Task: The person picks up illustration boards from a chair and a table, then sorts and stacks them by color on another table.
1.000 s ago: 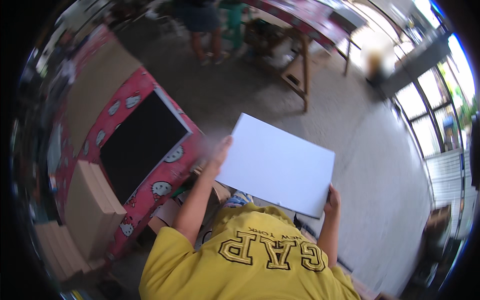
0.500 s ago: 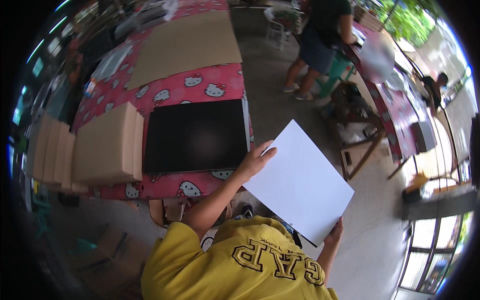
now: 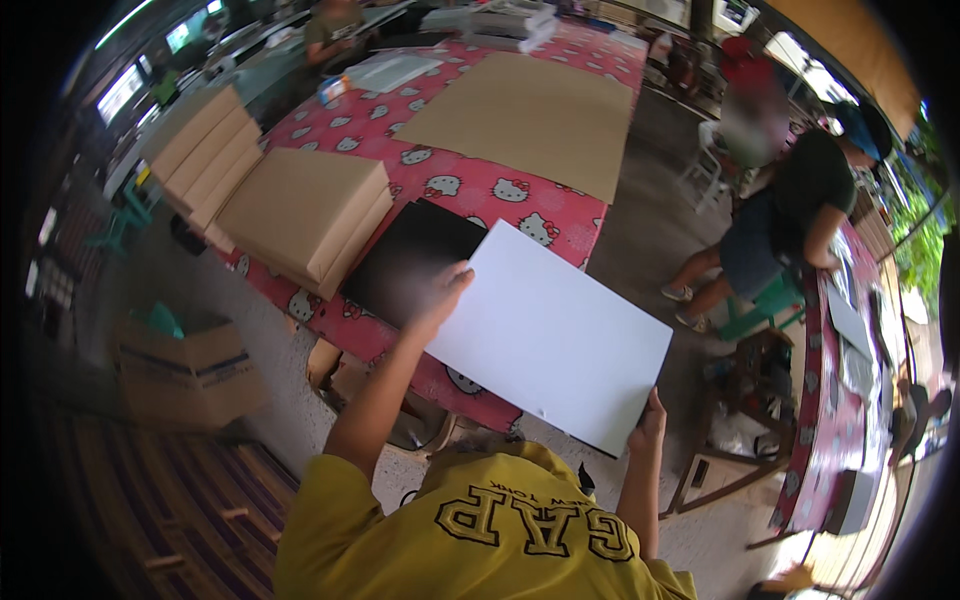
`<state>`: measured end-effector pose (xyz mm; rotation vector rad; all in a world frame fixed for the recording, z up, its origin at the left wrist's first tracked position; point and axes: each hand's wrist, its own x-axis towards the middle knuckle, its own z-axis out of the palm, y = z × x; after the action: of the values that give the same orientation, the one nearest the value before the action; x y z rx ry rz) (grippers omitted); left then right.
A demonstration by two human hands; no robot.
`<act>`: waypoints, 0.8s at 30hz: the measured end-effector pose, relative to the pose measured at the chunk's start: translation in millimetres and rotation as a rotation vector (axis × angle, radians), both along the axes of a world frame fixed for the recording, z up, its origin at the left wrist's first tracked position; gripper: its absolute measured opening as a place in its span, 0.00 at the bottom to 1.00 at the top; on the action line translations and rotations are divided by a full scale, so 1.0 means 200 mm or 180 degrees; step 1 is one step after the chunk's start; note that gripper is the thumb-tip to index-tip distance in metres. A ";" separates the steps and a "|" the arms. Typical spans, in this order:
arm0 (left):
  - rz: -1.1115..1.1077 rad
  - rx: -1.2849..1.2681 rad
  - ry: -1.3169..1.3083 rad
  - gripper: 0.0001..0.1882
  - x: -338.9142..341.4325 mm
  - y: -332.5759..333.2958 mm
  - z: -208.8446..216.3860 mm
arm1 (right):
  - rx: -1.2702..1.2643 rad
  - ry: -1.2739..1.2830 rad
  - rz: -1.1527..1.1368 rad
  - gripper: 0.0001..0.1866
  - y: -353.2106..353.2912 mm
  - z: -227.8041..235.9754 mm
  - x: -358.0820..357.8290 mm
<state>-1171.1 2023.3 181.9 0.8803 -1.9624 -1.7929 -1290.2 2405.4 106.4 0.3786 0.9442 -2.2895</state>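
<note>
Both of my hands hold a large white rectangular sheet [image 3: 550, 335] flat in front of me. My left hand [image 3: 443, 295] grips its near-left edge, and my right hand [image 3: 650, 418] holds its lower right corner. The sheet hangs over the edge of a table covered in a red cartoon-print cloth [image 3: 490, 190]. Its left end overlaps a black rectangular sheet [image 3: 405, 262] lying on that table. My yellow shirt fills the bottom of the view.
Stacks of flat brown cardboard pieces [image 3: 300, 215] lie left of the black sheet, with more [image 3: 200, 150] behind them. A big brown cardboard sheet [image 3: 530, 110] covers the far table. A cardboard box [image 3: 185, 370] sits on the floor at left. A person in a dark top [image 3: 795, 215] bends by a second table [image 3: 830, 400].
The view has swung so the red table now lies straight ahead. The white sheet, still in both hands, has come over the table edge and now overlaps the black sheet.
</note>
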 end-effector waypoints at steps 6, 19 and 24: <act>0.0473 -0.0815 -0.0186 0.26 0.06 -0.35 -0.02 | -0.0192 0.0050 0.0590 0.23 -0.45 0.11 -0.17; -0.1601 -0.1398 -0.0761 0.30 0.46 0.43 0.05 | 0.0576 0.0322 0.0599 0.15 -0.62 0.07 -0.11; -0.2381 -0.1120 -0.2016 0.37 0.43 0.57 0.13 | 0.0342 0.0323 0.0650 0.16 -0.60 0.01 -0.14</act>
<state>-1084.3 2136.7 208.4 0.6857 -3.2265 -1.4817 -1318.2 2286.3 109.2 0.2019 1.1071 -2.0942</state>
